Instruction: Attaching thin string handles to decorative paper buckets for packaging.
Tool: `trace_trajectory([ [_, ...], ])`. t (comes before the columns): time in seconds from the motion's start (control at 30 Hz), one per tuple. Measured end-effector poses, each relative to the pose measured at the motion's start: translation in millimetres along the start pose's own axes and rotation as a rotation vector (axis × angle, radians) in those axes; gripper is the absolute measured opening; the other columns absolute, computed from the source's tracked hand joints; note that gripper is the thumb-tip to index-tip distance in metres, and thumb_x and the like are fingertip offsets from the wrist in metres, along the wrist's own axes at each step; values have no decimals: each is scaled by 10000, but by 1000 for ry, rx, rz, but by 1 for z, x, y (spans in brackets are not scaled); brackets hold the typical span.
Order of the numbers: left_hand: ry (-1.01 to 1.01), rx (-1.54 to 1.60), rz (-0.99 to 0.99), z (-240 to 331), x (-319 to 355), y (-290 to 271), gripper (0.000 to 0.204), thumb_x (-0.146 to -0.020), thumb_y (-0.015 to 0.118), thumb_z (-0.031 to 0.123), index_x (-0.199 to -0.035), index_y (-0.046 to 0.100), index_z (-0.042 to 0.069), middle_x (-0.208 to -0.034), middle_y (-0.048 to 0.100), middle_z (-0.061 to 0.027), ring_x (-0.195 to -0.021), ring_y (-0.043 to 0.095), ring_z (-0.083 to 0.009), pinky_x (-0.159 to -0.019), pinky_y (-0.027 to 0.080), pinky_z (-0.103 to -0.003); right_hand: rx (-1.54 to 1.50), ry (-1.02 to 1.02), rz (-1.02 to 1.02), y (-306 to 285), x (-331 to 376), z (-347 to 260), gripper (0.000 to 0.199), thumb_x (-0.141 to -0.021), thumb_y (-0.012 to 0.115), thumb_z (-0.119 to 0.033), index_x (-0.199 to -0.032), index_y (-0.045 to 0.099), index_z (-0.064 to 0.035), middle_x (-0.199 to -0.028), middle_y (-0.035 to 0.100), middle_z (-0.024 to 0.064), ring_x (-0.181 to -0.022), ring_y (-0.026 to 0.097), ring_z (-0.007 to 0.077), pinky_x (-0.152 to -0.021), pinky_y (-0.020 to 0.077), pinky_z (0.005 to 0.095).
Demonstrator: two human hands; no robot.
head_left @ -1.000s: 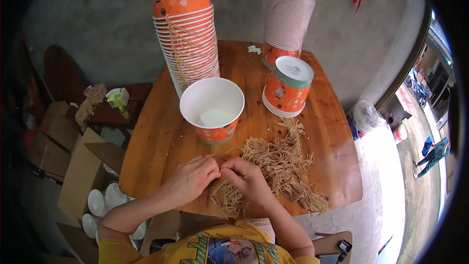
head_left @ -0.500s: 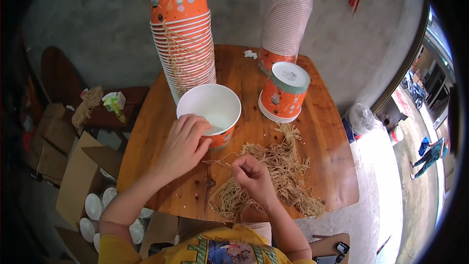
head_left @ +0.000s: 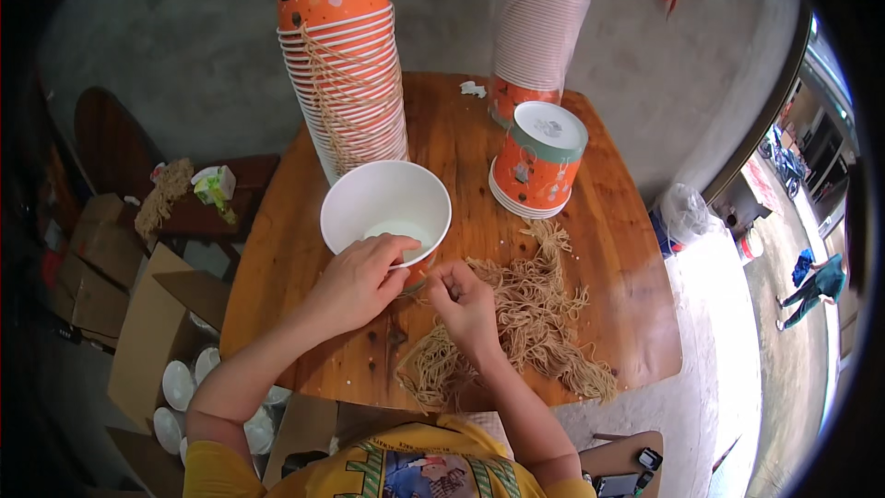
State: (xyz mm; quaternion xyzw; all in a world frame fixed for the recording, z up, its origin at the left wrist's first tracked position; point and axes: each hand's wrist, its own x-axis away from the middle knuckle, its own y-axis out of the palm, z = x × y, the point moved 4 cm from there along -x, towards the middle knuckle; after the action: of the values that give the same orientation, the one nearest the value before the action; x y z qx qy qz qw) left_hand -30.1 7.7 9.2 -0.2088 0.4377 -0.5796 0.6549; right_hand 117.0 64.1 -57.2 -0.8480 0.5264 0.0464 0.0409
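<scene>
In front of me on the wooden table stands a white-lined orange paper bucket, its mouth tipped slightly toward me. My left hand grips its near rim, fingers inside and thumb outside. Close to the bucket's lower right side, my right hand is closed in a pinch on a thin tan string, of which only a short bit shows. Under and beyond that hand spreads a tangled heap of tan strings. Behind the bucket rises a tall stack of orange paper buckets with loops of string hanging down its side.
Upside-down orange buckets stand at the right, before a plastic-wrapped stack. Left of the table sits an open cardboard box of white bowl-like items. A stool holds more string. Far right, a person is outdoors.
My left hand has slid right along the near rim, and the bucket tips a little more toward me. My right hand has moved up, closer to the bucket's side.
</scene>
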Motion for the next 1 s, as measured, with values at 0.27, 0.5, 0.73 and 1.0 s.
trace_trajectory([
  [0.27,12,-11,7,2,-1,4,366,-871,589,38,-1232,530,67,-976,613,-141,-902,619,-303,-783,503,-392,-35,39,-4,2,-8,7,103,-915,595,-122,-898,572,-23,-686,530,-40,-624,451,26,-573,386,201],
  [0.5,8,-5,5,3,-2,5,362,-875,588,48,-1232,529,62,-958,610,-141,-886,619,-300,-777,502,-391,-33,37,28,2,-9,10,121,-895,601,-133,-889,575,-16,-660,549,-1,-620,481,57,-588,428,240],
  [0.73,3,-2,5,2,-3,4,367,-869,595,54,-1231,531,62,-951,610,-141,-883,619,-304,-774,502,-392,-30,36,24,6,-10,7,126,-903,592,-141,-895,574,-17,-666,557,8,-618,487,65,-597,434,245],
  [1.0,-151,165,-242,-6,-22,-1,232,-971,487,153,-1154,578,43,-1024,656,-190,-956,632,-359,-822,500,-421,-7,16,41,2,-12,11,135,-904,599,-147,-911,579,-13,-689,604,37,-636,538,85,-614,457,262],
])
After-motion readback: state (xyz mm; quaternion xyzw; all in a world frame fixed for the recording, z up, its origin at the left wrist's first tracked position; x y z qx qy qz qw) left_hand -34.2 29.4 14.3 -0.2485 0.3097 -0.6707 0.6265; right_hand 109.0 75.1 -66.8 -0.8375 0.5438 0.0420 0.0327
